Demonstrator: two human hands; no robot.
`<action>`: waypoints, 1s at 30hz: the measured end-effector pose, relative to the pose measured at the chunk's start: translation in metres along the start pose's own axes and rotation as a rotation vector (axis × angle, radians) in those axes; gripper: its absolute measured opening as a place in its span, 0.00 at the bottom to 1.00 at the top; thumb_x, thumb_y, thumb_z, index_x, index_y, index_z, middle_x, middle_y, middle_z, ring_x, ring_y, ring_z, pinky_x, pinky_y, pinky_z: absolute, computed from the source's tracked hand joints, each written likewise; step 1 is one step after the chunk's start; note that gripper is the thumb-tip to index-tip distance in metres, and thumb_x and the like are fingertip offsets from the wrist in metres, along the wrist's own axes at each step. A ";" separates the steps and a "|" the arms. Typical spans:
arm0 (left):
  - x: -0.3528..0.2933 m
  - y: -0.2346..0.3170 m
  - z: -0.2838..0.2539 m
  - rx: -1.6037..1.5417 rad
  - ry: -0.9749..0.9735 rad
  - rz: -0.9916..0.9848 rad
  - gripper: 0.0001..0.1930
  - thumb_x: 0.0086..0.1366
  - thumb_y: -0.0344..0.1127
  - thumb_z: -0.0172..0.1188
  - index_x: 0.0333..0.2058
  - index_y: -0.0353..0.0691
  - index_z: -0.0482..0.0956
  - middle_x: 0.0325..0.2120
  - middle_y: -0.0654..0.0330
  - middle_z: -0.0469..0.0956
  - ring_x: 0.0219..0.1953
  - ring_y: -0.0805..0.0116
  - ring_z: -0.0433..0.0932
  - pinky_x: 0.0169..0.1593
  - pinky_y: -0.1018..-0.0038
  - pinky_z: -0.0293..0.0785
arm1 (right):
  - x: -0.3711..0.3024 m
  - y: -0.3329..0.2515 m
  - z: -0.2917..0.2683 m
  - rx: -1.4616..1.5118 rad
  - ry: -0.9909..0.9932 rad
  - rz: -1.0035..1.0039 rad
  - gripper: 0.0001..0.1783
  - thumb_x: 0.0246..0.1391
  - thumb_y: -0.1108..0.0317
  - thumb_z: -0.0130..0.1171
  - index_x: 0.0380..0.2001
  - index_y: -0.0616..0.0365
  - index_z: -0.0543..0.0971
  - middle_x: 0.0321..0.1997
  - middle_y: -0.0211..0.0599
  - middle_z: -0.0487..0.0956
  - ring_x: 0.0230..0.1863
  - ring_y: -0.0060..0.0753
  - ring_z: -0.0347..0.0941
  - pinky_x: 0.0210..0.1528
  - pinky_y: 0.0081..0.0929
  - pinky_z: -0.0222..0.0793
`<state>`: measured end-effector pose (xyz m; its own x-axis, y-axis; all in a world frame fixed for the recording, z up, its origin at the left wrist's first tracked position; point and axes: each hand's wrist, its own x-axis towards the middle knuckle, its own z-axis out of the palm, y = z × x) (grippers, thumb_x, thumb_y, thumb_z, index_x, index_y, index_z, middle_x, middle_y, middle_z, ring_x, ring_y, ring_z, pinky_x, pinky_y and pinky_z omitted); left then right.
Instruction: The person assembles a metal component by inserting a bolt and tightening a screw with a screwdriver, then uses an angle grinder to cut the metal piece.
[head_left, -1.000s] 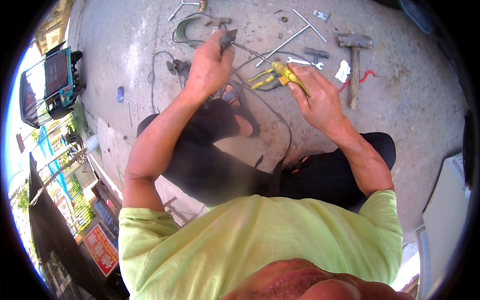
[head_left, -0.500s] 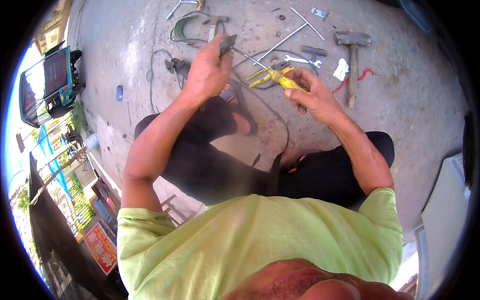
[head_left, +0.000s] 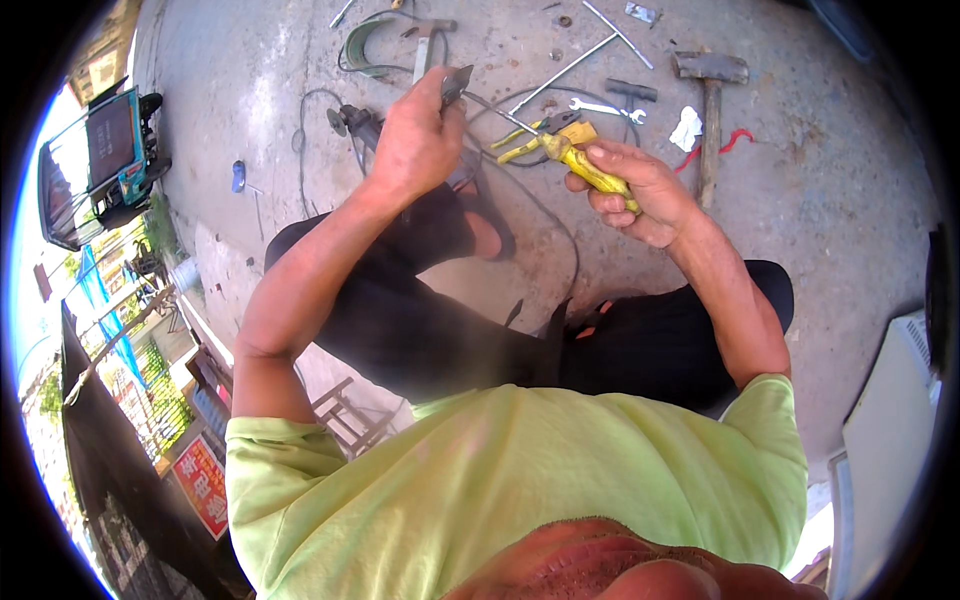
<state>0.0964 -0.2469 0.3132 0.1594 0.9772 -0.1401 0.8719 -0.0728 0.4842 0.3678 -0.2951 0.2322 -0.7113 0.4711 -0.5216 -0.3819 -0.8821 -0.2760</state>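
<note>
My left hand is closed around a small dark metal piece, whose flat end sticks out past the fingers; the rest is hidden in the grip. In my right hand is a screwdriver with a yellow handle, held between thumb and fingers. Its thin shaft slants up and left to the metal piece; whether the tip touches it I cannot tell. Beneath the screwdriver, on the ground, lie pliers with yellow handles.
On the concrete lie a sledgehammer, a claw hammer, an open-end wrench, a T-handle wrench, a white crumpled scrap and a corded power tool. Its dark cable loops around. My knees are bent beneath my arms.
My right hand has shifted slightly right and turned, with its fingers now more along the screwdriver's handle. The left hand keeps its hold on the metal piece, nearly still.
</note>
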 end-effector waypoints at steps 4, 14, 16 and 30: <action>0.001 -0.001 -0.001 -0.074 -0.029 -0.058 0.16 0.68 0.30 0.59 0.53 0.37 0.76 0.32 0.46 0.82 0.33 0.58 0.81 0.42 0.66 0.76 | 0.002 0.001 -0.002 -0.114 0.014 -0.067 0.20 0.64 0.59 0.63 0.54 0.57 0.75 0.39 0.37 0.78 0.26 0.17 0.67 0.23 0.17 0.59; -0.003 -0.003 -0.005 0.001 0.023 0.028 0.16 0.67 0.29 0.58 0.53 0.36 0.75 0.36 0.41 0.82 0.39 0.45 0.82 0.45 0.60 0.77 | 0.011 0.031 0.009 -1.299 0.386 -1.061 0.19 0.63 0.63 0.62 0.51 0.66 0.78 0.42 0.46 0.82 0.38 0.40 0.80 0.38 0.31 0.76; -0.007 -0.004 -0.001 -0.016 0.008 0.030 0.16 0.67 0.29 0.57 0.52 0.35 0.74 0.39 0.37 0.80 0.43 0.35 0.80 0.46 0.54 0.77 | 0.009 0.026 0.005 -0.910 0.243 -0.716 0.19 0.65 0.60 0.61 0.52 0.63 0.78 0.40 0.42 0.82 0.33 0.29 0.77 0.33 0.27 0.72; 0.001 0.018 -0.014 -0.172 -0.042 -0.139 0.18 0.68 0.30 0.56 0.56 0.36 0.72 0.32 0.41 0.80 0.38 0.44 0.83 0.42 0.58 0.77 | 0.010 0.023 0.009 -1.019 0.336 -0.868 0.21 0.59 0.64 0.66 0.52 0.63 0.78 0.43 0.42 0.83 0.41 0.34 0.81 0.40 0.31 0.76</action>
<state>0.1052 -0.2440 0.3340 0.0648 0.9661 -0.2497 0.7953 0.1011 0.5977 0.3463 -0.3103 0.2279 -0.2388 0.9710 -0.0078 0.0745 0.0103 -0.9972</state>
